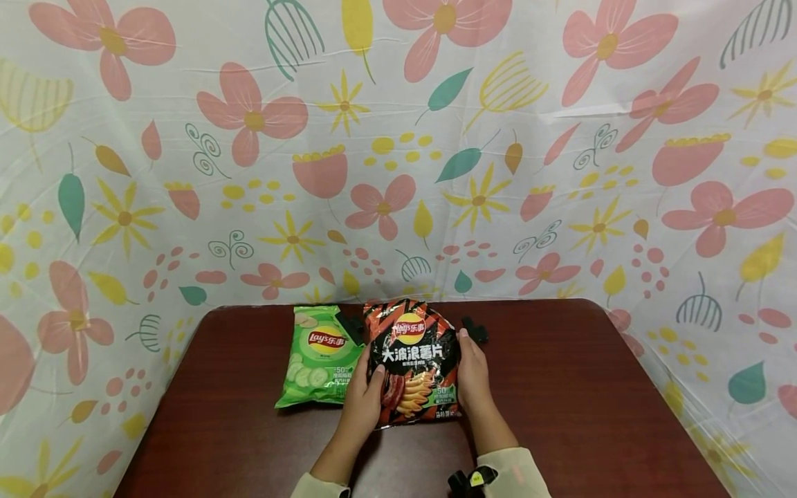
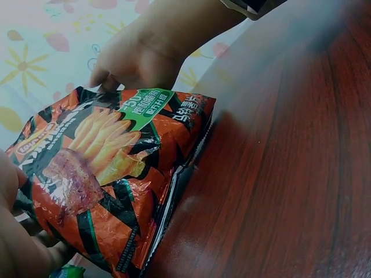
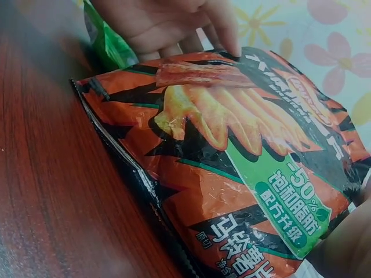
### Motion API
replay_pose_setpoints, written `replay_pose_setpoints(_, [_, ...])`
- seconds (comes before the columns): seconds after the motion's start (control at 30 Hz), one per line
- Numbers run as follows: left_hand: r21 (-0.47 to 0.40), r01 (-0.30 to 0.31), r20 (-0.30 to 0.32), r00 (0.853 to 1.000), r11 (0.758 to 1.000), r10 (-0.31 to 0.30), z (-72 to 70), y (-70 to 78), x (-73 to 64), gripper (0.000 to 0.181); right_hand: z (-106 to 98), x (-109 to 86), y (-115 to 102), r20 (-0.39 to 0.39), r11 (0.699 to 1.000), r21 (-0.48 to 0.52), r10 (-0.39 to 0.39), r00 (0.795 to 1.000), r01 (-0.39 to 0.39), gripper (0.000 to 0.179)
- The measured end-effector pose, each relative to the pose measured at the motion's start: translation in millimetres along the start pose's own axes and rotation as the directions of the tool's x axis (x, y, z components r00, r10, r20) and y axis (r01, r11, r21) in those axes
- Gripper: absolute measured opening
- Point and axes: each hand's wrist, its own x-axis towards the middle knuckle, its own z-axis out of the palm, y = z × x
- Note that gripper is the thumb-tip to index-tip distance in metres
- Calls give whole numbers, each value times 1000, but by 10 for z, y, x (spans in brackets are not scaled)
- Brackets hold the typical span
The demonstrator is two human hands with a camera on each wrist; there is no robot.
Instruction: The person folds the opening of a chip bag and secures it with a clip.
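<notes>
Orange and black, the Lay's potato chip bag (image 1: 414,366) is held near the middle of the table (image 1: 560,401), just right of a green Lay's chip bag (image 1: 314,353). The left hand (image 1: 364,400) grips its left side, thumb over the printed front; the right hand (image 1: 474,377) holds the right side, so the fingers of both are closed in on the bag from opposite sides. Its near edge sits low by the table top, though whether it touches is hard to tell.

The film looks glossy and slippery, so a loose hold could let one side slide and the bag twist. Squeezing inward too hard might crush what is inside or strain a seam. The left hand overlaps the green bag's right edge in the head view, so a leftward swing could nudge it askew. A black object (image 1: 475,330) lies just beyond the right hand, where a careless far push could knock it.
</notes>
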Motion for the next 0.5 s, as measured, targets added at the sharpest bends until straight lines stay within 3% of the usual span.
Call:
replay_pose_setpoints(0.27, [-6,-1,-14,1000,1000,1,-5,-3,-10,59,-18,2,14,54,999,23,-28,998,26,67])
replay_pose_setpoints(0.5, [-9,-1,-16,1000,1000,1,-8,2,-10,59,-10,-18,-15,28,999,26,-26,999,25,56])
